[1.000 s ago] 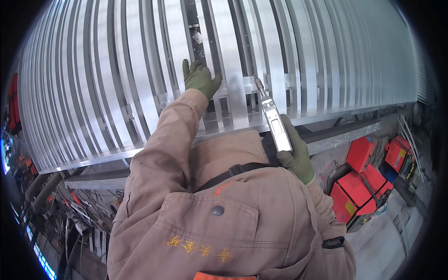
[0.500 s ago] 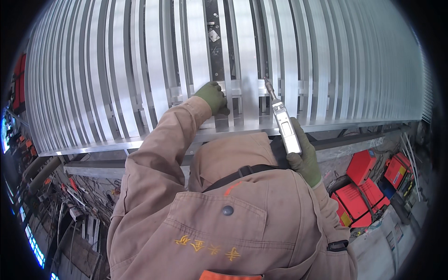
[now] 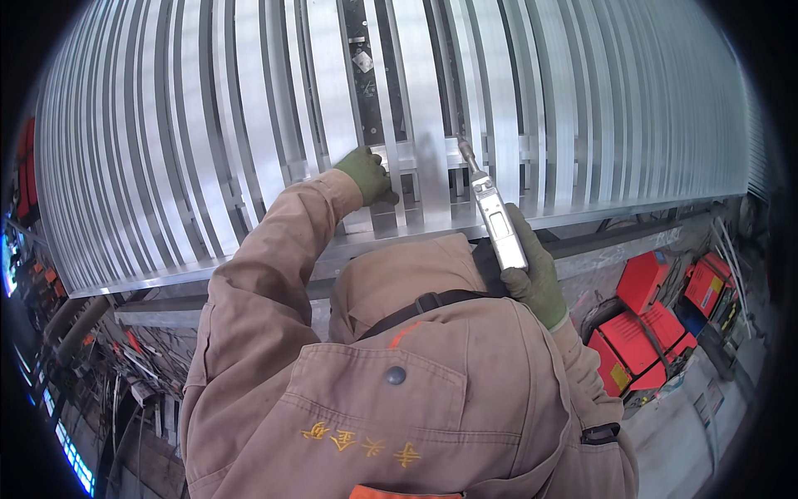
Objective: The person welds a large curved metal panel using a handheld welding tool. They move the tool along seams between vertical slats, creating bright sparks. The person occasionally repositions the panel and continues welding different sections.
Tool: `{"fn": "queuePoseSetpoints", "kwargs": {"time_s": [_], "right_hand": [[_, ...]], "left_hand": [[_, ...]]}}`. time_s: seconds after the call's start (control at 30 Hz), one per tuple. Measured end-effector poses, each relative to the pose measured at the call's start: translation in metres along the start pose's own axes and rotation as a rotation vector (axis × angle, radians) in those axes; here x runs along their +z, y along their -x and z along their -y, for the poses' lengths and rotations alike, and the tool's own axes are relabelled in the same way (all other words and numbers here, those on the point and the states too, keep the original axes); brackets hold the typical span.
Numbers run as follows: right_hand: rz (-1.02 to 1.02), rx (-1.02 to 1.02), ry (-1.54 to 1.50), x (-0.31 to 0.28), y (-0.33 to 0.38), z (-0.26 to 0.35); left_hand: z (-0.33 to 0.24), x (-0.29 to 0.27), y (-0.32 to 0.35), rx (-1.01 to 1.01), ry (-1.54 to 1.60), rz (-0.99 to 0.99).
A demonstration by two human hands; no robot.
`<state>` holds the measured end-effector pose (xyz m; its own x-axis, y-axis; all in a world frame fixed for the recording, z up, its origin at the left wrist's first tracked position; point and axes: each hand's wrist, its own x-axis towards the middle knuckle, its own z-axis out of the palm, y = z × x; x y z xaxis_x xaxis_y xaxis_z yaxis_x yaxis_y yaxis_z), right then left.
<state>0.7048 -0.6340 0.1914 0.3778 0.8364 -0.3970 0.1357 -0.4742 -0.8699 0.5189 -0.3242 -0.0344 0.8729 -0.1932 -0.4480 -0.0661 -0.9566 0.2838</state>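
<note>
Aluminium slat panel (image 3: pixel 249 125) fills my view; my gloved left hand (image 3: pixel 370 175) presses flat on a slat, right hand (image 3: pixel 536 279) clamped around a silver ratchet tool (image 3: pixel 497 218).

A wall of upright aluminium slats (image 3: pixel 249 125) is seen at twelve o'clock. The gloved left hand (image 3: pixel 370 175) is pressed against a crossbar (image 3: pixel 420 154) between slats. A silver tool (image 3: pixel 496 216) is gripped by the gloved right hand (image 3: pixel 536 279), its tip touching the crossbar. Red cases (image 3: pixel 644 320) are seen at four o'clock.
</note>
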Motion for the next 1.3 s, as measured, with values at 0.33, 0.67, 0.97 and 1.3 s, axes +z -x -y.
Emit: {"fn": "queuePoseSetpoints", "kwargs": {"time_s": [0.33,0.67,0.97,1.3], "right_hand": [[-0.019,-0.015,0.017,0.003,0.0,-0.002],[-0.031,-0.039,0.011,0.006,0.0,0.0],[-0.03,-0.034,0.007,0.007,0.003,-0.004],[-0.035,-0.004,-0.022,0.007,0.003,0.003]], "left_hand": [[-0.002,-0.004,-0.002,-0.03,0.006,0.025],[-0.004,-0.01,-0.001,-0.039,0.034,0.002],[-0.005,-0.012,-0.002,-0.066,0.002,0.048],[-0.006,-0.013,0.0,-0.045,0.041,-0.036]]}}
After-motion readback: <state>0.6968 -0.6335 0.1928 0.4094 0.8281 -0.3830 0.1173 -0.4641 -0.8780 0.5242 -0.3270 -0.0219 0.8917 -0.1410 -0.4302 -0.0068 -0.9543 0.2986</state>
